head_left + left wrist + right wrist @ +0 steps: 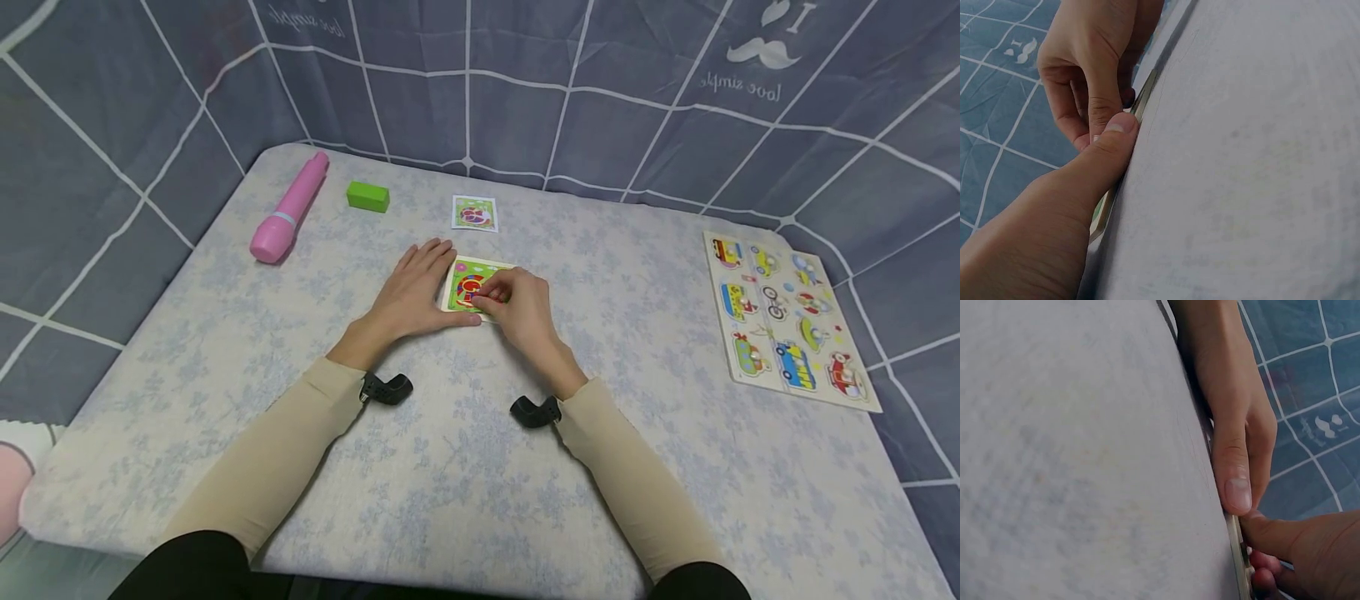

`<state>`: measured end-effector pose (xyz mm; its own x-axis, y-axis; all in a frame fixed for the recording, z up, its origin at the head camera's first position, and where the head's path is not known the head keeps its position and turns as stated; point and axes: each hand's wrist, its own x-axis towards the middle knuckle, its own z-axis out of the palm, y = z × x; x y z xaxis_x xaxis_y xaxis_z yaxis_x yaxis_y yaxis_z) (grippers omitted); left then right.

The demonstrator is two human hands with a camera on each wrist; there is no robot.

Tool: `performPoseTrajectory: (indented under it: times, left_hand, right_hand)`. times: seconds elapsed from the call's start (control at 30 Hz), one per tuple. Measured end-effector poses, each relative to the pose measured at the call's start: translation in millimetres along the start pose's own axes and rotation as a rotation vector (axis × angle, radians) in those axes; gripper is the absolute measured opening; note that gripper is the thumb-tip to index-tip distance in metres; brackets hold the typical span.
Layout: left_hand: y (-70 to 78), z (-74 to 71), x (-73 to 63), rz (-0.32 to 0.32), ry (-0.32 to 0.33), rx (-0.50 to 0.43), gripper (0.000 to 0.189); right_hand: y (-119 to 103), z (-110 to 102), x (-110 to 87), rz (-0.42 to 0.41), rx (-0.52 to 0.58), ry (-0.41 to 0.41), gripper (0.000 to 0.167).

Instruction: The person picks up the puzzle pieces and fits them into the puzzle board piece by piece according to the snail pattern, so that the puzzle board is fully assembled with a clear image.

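Observation:
A small wooden puzzle board (pixel 459 284) with a green and red picture lies flat on the table. My left hand (pixel 408 293) steadies it, fingers stretched past its left side and thumb (pixel 1121 132) along the near edge. My right hand (pixel 522 310) bends over the board's right half, covering part of the picture. Thumb and index finger pinch together low over the board on what looks like a small puzzle piece, mostly hidden by the fingers. Seen from the right wrist, the left thumb (pixel 1235 481) sits right beside the right thumb at the board's edge.
Behind the board lies a picture card (pixel 475 213). Farther left are a green block (pixel 367 197) and a pink flashlight-shaped object (pixel 289 208). A large vehicle-picture board (pixel 787 325) lies at the right table edge. Grey-blue checked curtains (pixel 420 108) enclose the back and sides.

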<state>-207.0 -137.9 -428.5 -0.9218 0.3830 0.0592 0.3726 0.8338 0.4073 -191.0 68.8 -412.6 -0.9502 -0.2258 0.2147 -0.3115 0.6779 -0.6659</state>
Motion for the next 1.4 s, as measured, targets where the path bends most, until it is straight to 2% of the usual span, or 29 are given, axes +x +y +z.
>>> performPoseTrajectory:
  times: [0.17, 0.4, 0.57, 0.83, 1.03, 1.23, 1.4]
  left_hand:
    - [0.4, 0.1, -0.5, 0.002, 0.000, -0.005, 0.122]
    - [0.3, 0.7, -0.5, 0.008, 0.005, -0.001, 0.122]
    - [0.0, 1.7, -1.0, 0.001, 0.001, -0.003, 0.123]
    - [0.5, 0.5, -0.1, 0.006, -0.002, 0.001, 0.123]
    - [-0.7, 0.2, -1.1, 0.003, 0.001, -0.012, 0.122]
    - [-1.4, 1.5, -0.8, 0.004, 0.007, -0.018, 0.122]
    - [-2.1, 0.4, 1.5, 0.012, 0.004, -0.005, 0.122]
  right_hand:
    - [-1, -1, -2.7, -0.022, 0.011, -0.005, 0.014]
    - [-1, -7, -8.1, -0.072, 0.018, -0.048, 0.004]
    - [7, -10, -5.3, -0.123, 0.035, -0.100, 0.009]
    - [20, -23, -5.4, -0.146, 0.062, -0.201, 0.025]
    - [21, -23, -5.4, -0.171, 0.057, -0.203, 0.018]
    - [23, -22, -7.0, -0.182, 0.073, -0.147, 0.007]
    - [26, -16, -7.6, -0.238, 0.095, -0.121, 0.018]
